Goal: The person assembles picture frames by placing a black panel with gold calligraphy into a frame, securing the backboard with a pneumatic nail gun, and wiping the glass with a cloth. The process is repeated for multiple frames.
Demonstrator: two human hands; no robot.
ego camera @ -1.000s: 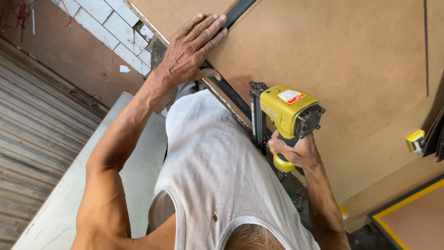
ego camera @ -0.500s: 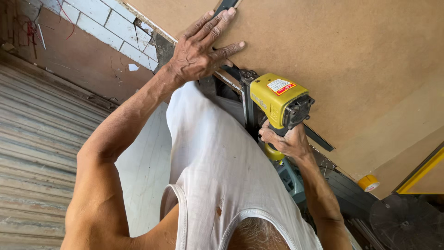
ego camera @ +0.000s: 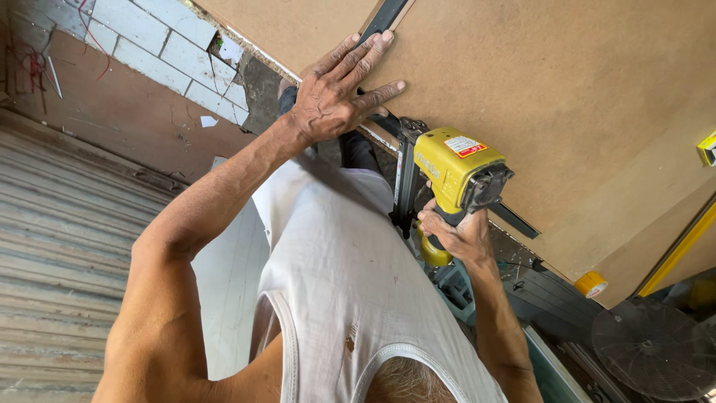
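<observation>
Left hand (ego camera: 339, 93), arm stretched out, lies flat with fingers spread wide on the brown board (ego camera: 537, 97); right hand (ego camera: 455, 235), elbow bent, grips the yellow nail gun (ego camera: 451, 168) just right of it

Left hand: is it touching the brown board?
Touching. The head view shows the left hand pressed flat on the brown board, fingers spread across its edge.

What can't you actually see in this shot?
- Nail gun tip: head view, hidden behind its own yellow body.
- Right hand fingers: wrapped around the grip, trigger hidden.
- Board extent: cut off by the top and right edges.
- Under the left hand: covered by the palm.
</observation>
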